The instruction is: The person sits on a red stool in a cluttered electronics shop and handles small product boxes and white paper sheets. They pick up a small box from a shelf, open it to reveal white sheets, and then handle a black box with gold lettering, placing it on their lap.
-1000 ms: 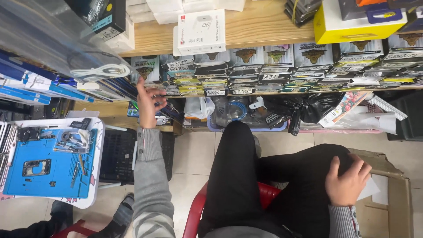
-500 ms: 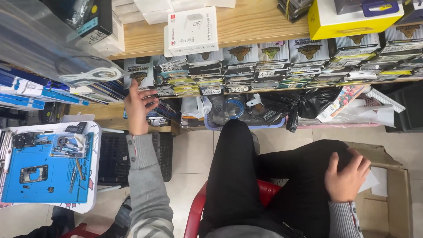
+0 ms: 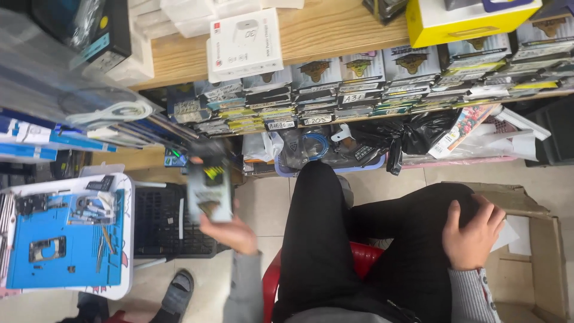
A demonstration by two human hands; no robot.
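My left hand [image 3: 230,230] holds a small flat packaged item [image 3: 209,190], blurred by motion, out in front of my left knee and below the shelf. Rows of similar flat packets [image 3: 359,90] stand edge-on along the wooden shelf [image 3: 335,30] ahead. My right hand [image 3: 474,230] rests on my right knee with its fingers spread over the black trouser leg, holding nothing. I sit on a red plastic chair [image 3: 359,257].
A white box [image 3: 244,43] and a yellow box [image 3: 463,17] lie on the shelf top. Black bags [image 3: 400,137] and a blue cable [image 3: 315,143] sit under it. A blue work mat with tools [image 3: 66,239] is at left, a black crate [image 3: 158,221] beside it, a cardboard box [image 3: 538,239] at right.
My left hand has come back from the shelf's packet row toward me, now holding one packet. My right hand has stayed on the knee.
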